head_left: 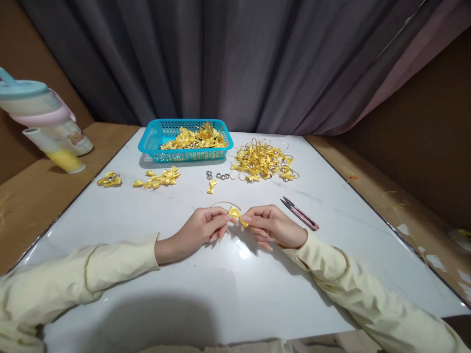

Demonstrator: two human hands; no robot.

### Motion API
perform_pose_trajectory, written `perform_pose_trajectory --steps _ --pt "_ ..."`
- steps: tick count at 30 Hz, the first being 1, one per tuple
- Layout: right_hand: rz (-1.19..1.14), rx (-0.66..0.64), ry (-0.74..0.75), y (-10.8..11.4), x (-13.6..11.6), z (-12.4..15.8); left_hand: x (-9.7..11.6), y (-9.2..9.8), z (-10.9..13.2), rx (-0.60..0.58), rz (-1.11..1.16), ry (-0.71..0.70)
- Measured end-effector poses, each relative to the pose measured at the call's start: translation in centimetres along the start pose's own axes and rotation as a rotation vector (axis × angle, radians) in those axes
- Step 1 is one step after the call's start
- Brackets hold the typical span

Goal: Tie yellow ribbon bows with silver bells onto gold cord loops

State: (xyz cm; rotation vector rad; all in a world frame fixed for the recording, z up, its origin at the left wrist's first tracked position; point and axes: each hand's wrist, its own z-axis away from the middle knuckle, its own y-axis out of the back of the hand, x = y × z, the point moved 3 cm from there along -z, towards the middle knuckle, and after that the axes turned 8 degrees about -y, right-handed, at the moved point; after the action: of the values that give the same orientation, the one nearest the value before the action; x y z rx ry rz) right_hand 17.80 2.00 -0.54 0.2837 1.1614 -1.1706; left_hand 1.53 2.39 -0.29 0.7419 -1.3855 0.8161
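Note:
Between my two hands, above the middle of the white table, is a yellow ribbon bow. My left hand pinches its left side between thumb and finger. The right side is in the pinch of my right hand. A thin gold cord arcs behind the bow and runs toward both hands; where it joins is hidden. Just beyond lie a single yellow bow and several small silver heart-shaped pieces. Pink-handled thread snips rest to the right of my right hand.
A blue basket at the back holds many yellow bows. To its right is a heap of bows with gold cords. Loose bows and a small bundle lie left. A tumbler and a roll of yellow ribbon stand far left.

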Motion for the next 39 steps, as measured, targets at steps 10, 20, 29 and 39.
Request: perform_pose_trajectory --steps 10,20,29,39 --pt "0.083 -0.035 0.013 -0.8 0.0 0.3 -0.4 -0.1 -0.3 -0.062 -0.023 0.022" --pt "0.039 0.006 -0.010 -0.3 0.1 0.1 -0.4 -0.2 -0.2 -0.132 -0.018 0.000" --pt "-0.022 0.013 -0.018 0.0 -0.2 0.0 -0.8 -0.4 -0.1 -0.151 0.031 0.009" --pt "-0.052 0.001 -0.047 0.3 -0.4 0.0 -0.3 -0.4 -0.1 -0.139 0.051 0.010"
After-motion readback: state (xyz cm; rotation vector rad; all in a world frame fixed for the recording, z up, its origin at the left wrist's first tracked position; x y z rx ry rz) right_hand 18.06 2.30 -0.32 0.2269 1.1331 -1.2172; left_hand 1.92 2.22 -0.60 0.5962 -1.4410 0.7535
